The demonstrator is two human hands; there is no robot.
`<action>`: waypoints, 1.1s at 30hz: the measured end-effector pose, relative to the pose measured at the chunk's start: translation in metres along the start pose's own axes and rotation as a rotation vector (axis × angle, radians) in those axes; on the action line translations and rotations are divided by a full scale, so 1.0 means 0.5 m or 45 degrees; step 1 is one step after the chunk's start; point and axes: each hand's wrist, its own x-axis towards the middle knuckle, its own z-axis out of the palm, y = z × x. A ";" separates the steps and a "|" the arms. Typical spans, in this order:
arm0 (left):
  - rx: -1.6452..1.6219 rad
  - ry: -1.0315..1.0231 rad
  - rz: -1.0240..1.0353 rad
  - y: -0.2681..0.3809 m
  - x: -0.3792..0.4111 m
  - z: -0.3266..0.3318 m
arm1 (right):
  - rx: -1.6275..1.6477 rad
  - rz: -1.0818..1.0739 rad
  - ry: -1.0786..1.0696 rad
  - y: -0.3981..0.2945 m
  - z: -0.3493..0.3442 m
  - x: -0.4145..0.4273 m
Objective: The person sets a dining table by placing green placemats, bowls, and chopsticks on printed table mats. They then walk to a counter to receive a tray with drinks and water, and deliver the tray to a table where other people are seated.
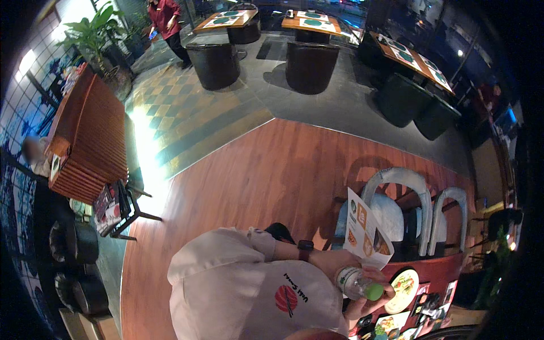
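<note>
My left hand (349, 260), with a dark watch on its wrist, is at the lower edge of a printed paper leaflet (366, 229), which seems held in it. A clear plastic bottle (355, 284) with a green cap lies tilted across my hands, cap towards the lower right. My right hand (364, 307) comes from below, its fingers curled round the cap end. Where one hand's fingers end and the other's begin is partly hidden by the bottle. Just beyond the hands, a round plate of food (403, 289) rests on a dark red table (442, 267).
Two grey-framed chairs (396, 174) stand by the red table, which also bears rectangular dishes (392, 325). A person's hand (425, 328) is at its far side. A slatted wooden counter (95, 140) stands left. Another person (168, 21) stands near set tables (272, 21).
</note>
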 end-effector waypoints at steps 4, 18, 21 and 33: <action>-0.106 0.114 -0.037 -0.002 -0.023 0.008 | 0.016 0.044 -0.035 -0.004 0.015 0.002; -0.343 0.195 -0.086 0.048 -0.066 -0.015 | -0.012 0.068 -0.139 -0.005 0.027 -0.002; -0.534 0.330 0.063 0.014 -0.064 0.001 | -0.091 -0.163 -0.087 0.073 0.013 0.004; 0.006 0.617 -0.123 -0.011 -0.109 -0.020 | -0.125 -0.084 -0.405 0.045 0.122 0.048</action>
